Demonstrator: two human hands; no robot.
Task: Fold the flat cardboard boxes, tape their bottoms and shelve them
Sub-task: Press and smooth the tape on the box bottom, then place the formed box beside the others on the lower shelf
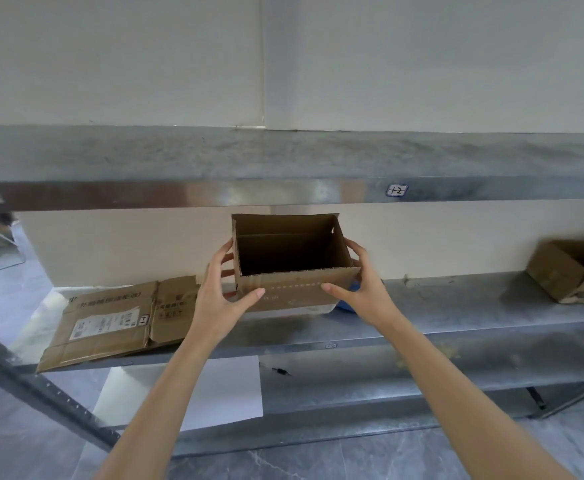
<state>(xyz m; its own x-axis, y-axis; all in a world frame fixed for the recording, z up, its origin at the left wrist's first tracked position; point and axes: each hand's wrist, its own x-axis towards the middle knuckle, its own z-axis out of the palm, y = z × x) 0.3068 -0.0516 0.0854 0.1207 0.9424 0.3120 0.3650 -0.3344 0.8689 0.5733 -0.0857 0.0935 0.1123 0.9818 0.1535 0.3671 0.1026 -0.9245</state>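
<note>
An assembled brown cardboard box [294, 289], open side up, is held over the middle metal shelf [456, 306]. My left hand [219, 292] grips its left end, thumb on the front wall and fingers behind the side. My right hand [361, 282] grips the right end the same way. I cannot tell whether the box bottom touches the shelf. A flat cardboard box [110, 323] with a white label lies on the shelf to the left.
Another open cardboard box [567, 271] sits at the shelf's right end. Something blue [347, 304] peeks out behind my right wrist. The upper shelf [283, 161] hangs just above. On the lower shelf lie a white sheet [221, 389] and a pen [281, 371].
</note>
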